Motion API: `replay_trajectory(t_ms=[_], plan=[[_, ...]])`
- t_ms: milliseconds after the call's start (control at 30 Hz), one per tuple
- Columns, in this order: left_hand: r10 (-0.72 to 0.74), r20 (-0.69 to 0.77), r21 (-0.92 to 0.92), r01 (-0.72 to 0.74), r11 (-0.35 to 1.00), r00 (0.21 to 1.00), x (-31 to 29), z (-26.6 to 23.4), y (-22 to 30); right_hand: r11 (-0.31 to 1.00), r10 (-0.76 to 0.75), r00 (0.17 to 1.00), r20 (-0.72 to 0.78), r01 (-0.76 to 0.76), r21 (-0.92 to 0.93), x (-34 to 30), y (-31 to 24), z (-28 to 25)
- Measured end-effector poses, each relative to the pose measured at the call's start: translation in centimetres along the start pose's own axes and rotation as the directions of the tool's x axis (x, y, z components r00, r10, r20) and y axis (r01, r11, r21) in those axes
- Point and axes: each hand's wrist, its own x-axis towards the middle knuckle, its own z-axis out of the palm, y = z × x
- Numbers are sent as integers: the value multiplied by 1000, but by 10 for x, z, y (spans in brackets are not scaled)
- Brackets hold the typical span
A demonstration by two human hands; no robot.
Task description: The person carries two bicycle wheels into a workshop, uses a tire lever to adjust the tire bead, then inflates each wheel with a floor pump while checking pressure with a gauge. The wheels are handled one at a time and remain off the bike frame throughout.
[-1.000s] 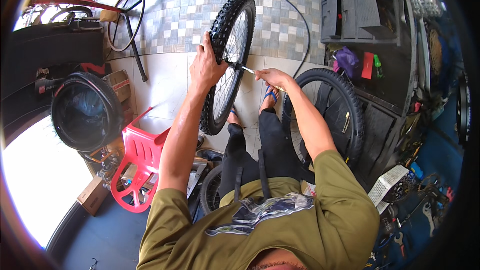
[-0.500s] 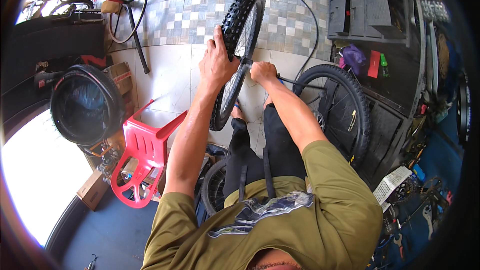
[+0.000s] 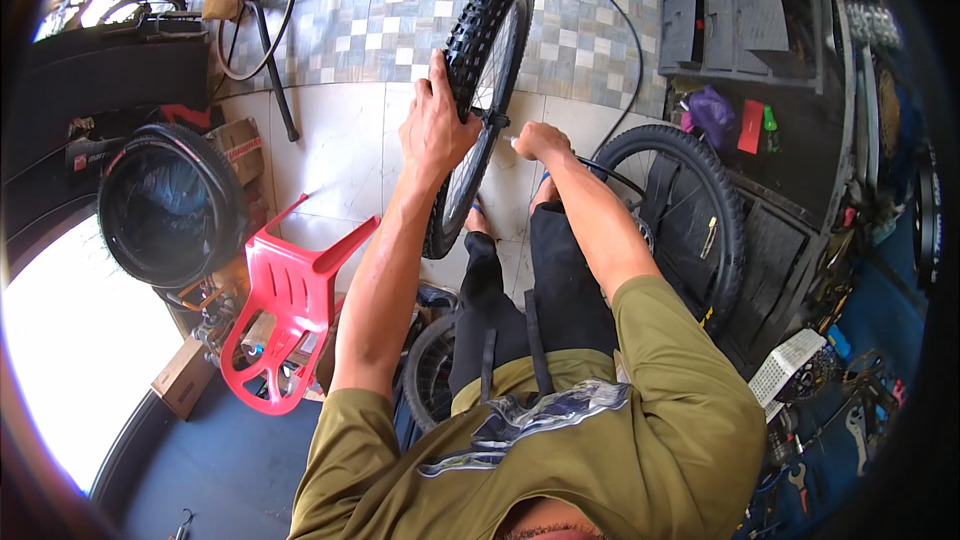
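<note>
A bicycle wheel with a knobby black tyre stands upright on the floor in front of me. My left hand grips its near left side, index finger stretched along the tread and thumb toward the spokes. To the right of the hub, my right hand is closed round the end of a black air hose. A small pale metal tip pokes out of that fist toward the wheel, with a gap between them. What the fist covers of the hose end is hidden.
A second wheel leans against the dark cabinet on my right. At my left are a red plastic chair and stacked tyres. Tools and a white basket lie at the lower right.
My right hand has drawn back to the right, away from the wheel's hub, taking the hose end with it. My left hand keeps its grip on the tyre.
</note>
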Motion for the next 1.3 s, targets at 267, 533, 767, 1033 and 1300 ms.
replay_trajectory(t_ms=[267,533,767,1033,1300], plan=[[-10,5,-26,10,1000,1000,3,0,1,971,-208,977,52,199,133,11,-1,8],[-37,27,11,37,999,999,5,-6,2,993,-87,996,-9,87,75,-4,-29,2],[-23,0,22,23,999,1000,8,-7,1,994,-18,998,66,11,106,-9,9,-2],[-41,25,29,41,999,999,13,-4,8,993,23,997,79,-32,110,-8,35,8],[8,88,-523,40,851,996,13,-19,14,977,-13,1000,-9,15,211,-10,31,5]])
